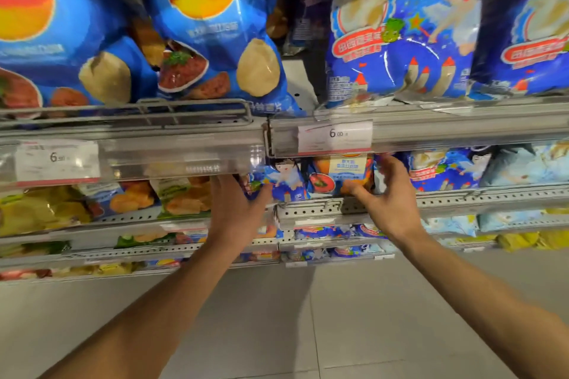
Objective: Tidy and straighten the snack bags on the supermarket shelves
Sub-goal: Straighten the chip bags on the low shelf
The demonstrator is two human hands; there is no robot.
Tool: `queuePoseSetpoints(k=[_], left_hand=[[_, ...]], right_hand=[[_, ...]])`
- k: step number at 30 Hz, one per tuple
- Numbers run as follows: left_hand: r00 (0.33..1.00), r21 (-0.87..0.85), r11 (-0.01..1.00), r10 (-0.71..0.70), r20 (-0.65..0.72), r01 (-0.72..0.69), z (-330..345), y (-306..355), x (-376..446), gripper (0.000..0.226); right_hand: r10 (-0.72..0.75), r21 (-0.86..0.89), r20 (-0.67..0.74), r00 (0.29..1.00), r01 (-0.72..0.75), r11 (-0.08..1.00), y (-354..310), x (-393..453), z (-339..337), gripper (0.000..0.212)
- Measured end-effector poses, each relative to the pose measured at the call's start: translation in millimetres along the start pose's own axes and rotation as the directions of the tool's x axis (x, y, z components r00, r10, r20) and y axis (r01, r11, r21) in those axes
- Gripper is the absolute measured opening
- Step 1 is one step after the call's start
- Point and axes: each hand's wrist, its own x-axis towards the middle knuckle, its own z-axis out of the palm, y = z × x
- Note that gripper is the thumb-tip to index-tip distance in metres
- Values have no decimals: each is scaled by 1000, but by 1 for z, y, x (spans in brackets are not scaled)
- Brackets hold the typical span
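Note:
On the second shelf, a small blue snack bag with a winged figure (286, 183) stands beside an orange snack bag (341, 175). My left hand (237, 209) reaches under the price rail and holds the blue bag's left edge, thumb on its front. The rail hides its fingertips. My right hand (391, 197) grips the orange bag's right side, thumb across its lower corner and fingers curled at its upper edge. Large blue Lay's bags (212, 28) and large blue bags with the winged figure (400, 40) stand on the top shelf.
Clear price rails with white tags (335, 135) run along the shelf fronts just above my hands. Yellow and green bags (181, 197) fill the second shelf at left, pale blue bags (523, 163) at right. Lower shelves hold more bags; grey floor tiles (308, 317) lie below.

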Motion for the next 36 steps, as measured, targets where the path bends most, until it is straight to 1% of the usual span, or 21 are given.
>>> queuePoseSetpoints(k=[2, 3, 5, 7, 9, 11, 12, 14, 16, 18, 22, 23, 25, 26, 28, 31, 33, 36], left_hand=[[996, -59, 997, -48, 81, 53, -1, 1, 11, 44], [989, -74, 993, -87, 119, 96, -1, 1, 16, 43], [971, -63, 982, -165, 174, 178, -1, -1, 24, 46], [949, -10, 971, -229, 214, 237, -1, -3, 31, 51], [900, 95, 942, -334, 281, 321, -1, -6, 39, 59], [831, 137, 905, -425, 359, 404, 0, -8, 47, 60], [814, 136, 896, -442, 377, 423, 1, -9, 50, 60], [814, 98, 896, -435, 385, 433, 2, -13, 55, 55], [830, 27, 906, -400, 389, 423, 2, -18, 56, 51], [834, -1, 904, -395, 385, 428, 3, -19, 54, 53], [834, -58, 878, -429, 346, 475, 4, -16, 53, 47], [839, -82, 875, -425, 340, 477, 5, -15, 52, 49], [850, -123, 869, -424, 311, 479, 5, -12, 48, 54], [858, -136, 868, -427, 285, 477, 5, -10, 46, 54], [872, -163, 869, -422, 247, 467, 6, -5, 42, 53], [893, -168, 894, -368, 258, 416, 11, 5, 37, 59], [909, -164, 913, -326, 259, 374, 17, 12, 35, 62], [949, -216, 940, -215, 231, 265, 31, 26, 30, 53]], right_hand=[[5, -1, 67, 998, -5, 1000, -3, 12, 4, 72], [23, 7, 102, 995, -23, 1000, -4, 19, 5, 68], [45, 0, 148, 988, -45, 999, -4, 31, 9, 55], [56, -22, 196, 979, -53, 998, -2, 43, 11, 39], [80, -38, 276, 958, -73, 997, 1, 51, 12, 31], [92, -31, 311, 946, -87, 996, 4, 55, 12, 34], [92, -25, 303, 949, -89, 996, 4, 56, 12, 36], [126, -15, 282, 951, -127, 992, 3, 57, 13, 43], [186, -24, 257, 948, -186, 982, -2, 55, 13, 59], [199, -18, 214, 956, -200, 980, -4, 52, 11, 72], [135, -101, 148, 980, -120, 988, -16, 41, 2, 71], [118, -104, 133, 984, -104, 989, -18, 38, -1, 74], [101, -91, 109, 989, -91, 992, -23, 34, -9, 82], [99, -85, 103, 990, -91, 992, -26, 31, -13, 82], [106, -30, 110, 988, -103, 994, -27, 22, -21, 75], [131, 66, 133, 982, -140, 988, -22, 5, -33, 80], [144, 128, 142, 979, -162, 978, -15, -5, -40, 76], [172, 180, 142, 975, -196, 964, -2, -19, -53, 75]])
